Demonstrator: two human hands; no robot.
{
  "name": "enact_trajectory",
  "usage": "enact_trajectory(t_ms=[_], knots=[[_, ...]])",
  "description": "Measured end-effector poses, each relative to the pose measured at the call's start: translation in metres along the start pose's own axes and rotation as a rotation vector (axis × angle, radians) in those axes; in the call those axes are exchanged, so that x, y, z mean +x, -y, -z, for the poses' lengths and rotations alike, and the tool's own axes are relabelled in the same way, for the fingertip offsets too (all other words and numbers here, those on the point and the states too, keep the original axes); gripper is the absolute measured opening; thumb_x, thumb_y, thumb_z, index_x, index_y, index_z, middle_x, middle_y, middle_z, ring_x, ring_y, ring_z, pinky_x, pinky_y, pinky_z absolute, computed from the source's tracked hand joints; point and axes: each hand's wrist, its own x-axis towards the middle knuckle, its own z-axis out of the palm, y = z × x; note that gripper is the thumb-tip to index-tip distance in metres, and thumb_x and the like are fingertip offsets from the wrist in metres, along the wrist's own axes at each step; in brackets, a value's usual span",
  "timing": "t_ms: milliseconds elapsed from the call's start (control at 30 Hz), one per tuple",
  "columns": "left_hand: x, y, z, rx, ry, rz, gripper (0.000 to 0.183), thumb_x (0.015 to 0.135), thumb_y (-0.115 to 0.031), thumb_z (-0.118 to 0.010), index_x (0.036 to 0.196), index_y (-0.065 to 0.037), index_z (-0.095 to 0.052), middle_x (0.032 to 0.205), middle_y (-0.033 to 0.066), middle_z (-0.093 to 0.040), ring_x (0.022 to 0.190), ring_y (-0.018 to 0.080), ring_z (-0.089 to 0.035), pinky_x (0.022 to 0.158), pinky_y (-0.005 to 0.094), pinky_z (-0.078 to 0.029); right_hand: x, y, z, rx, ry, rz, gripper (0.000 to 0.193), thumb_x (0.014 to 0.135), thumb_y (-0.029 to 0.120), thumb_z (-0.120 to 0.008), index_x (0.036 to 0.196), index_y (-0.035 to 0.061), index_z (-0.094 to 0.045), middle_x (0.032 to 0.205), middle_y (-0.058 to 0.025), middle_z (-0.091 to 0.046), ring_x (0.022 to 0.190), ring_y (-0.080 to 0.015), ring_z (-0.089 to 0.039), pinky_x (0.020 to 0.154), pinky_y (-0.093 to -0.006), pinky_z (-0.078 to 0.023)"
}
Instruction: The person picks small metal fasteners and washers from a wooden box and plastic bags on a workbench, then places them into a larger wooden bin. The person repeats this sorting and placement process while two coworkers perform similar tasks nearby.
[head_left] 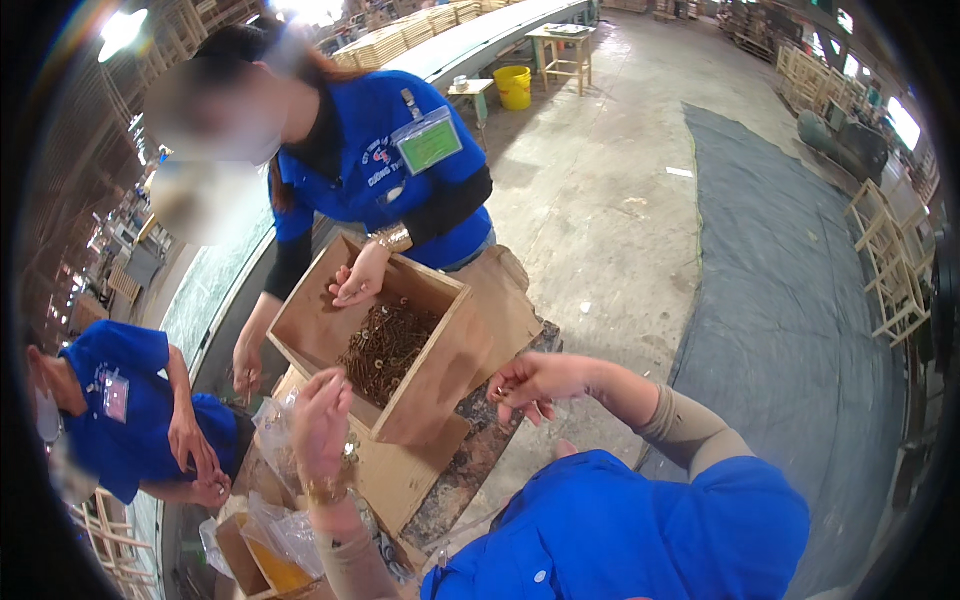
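A wooden box (425,400) stands tilted in front of me, with a heap of brownish screws or bolts (385,345) and some pale washer-like rings inside. To the right of its near corner, my right hand (535,383) is closed, its fingertips pinching a small brass-coloured piece too small to name. My left hand (322,428) is raised by the box's left near side, fingers curled together; whatever they hold is hidden. Across from me, a co-worker's hand (362,278) hangs over the box with curled fingers, and that person's other hand (247,365) is beside the box's left wall.
Clear plastic bags (280,530) and a smaller wooden box (240,555) with something yellow lie at lower left. Another co-worker's hands (205,470) work at the left. A cardboard sheet (440,465) lies under the big box. A yellow bucket (513,88) stands farther back.
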Motion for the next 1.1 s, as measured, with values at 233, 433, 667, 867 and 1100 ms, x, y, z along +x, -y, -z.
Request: enact_trajectory(t_ms=[233, 433, 667, 867, 1100], knots=[[0.045, 0.035, -0.022, -0.123, 0.122, 0.048, 0.009, 0.084, -0.006, -0.051, 0.088, 0.002, -0.053, 0.078, 0.0067, -0.055, 0.069, 0.0123, -0.051, 0.061, 0.0222, -0.042, 0.050, 0.066, 0.001, 0.064, -0.159, 0.235, 0.017, 0.082, 0.012, -0.052, 0.098, 0.0077, -0.051, 0.064, -0.0017, -0.056, 0.043, -0.0071, -0.050, 0.036, -0.0180, -0.039], [0.053, 0.042, -0.028, 0.052, 0.000, 0.132, 0.005, 0.082, -0.011, -0.055, 0.086, -0.008, -0.055, 0.063, -0.0002, -0.051, 0.053, 0.0073, -0.046, 0.046, 0.0184, -0.037, 0.113, 0.085, 0.003, 0.011, -0.276, 0.369, 0.016, 0.085, 0.021, -0.049, 0.096, 0.0090, -0.048, 0.068, -0.0004, -0.058, 0.048, -0.0013, -0.042, 0.041, -0.0156, -0.028], [0.050, 0.039, -0.020, 0.004, -0.039, 0.183, 0.009, 0.082, -0.004, -0.050, 0.090, -0.004, -0.054, 0.071, 0.0038, -0.054, 0.058, 0.0098, -0.051, 0.051, 0.0197, -0.043, 0.153, 0.088, -0.007, 0.175, -0.256, 0.366, 0.013, 0.078, 0.017, -0.062, 0.085, 0.0090, -0.054, 0.059, 0.0079, -0.043, 0.046, 0.0003, -0.036, 0.039, -0.0150, -0.025], [0.043, 0.034, -0.018, 0.036, -0.077, 0.162, 0.013, 0.081, -0.002, -0.049, 0.093, 0.001, -0.051, 0.074, 0.0106, -0.058, 0.058, 0.0116, -0.053, 0.051, 0.0206, -0.044, 0.170, 0.080, -0.023, -0.187, -0.400, 0.738, 0.012, 0.074, 0.011, -0.063, 0.077, 0.0009, -0.056, 0.067, -0.0014, -0.055, 0.063, -0.0048, -0.047, 0.056, -0.0205, -0.038], [0.041, 0.029, -0.013, 0.077, -0.100, 0.147, 0.010, 0.080, -0.001, -0.049, 0.089, 0.001, -0.051, 0.075, 0.0112, -0.058, 0.057, 0.0116, -0.054, 0.051, 0.0208, -0.046, 0.167, 0.080, -0.033, -0.548, -0.481, 0.816, 0.014, 0.072, 0.010, -0.064, 0.079, 0.0004, -0.057, 0.063, -0.0070, -0.055, 0.058, -0.0071, -0.049, 0.052, -0.0234, -0.039]])
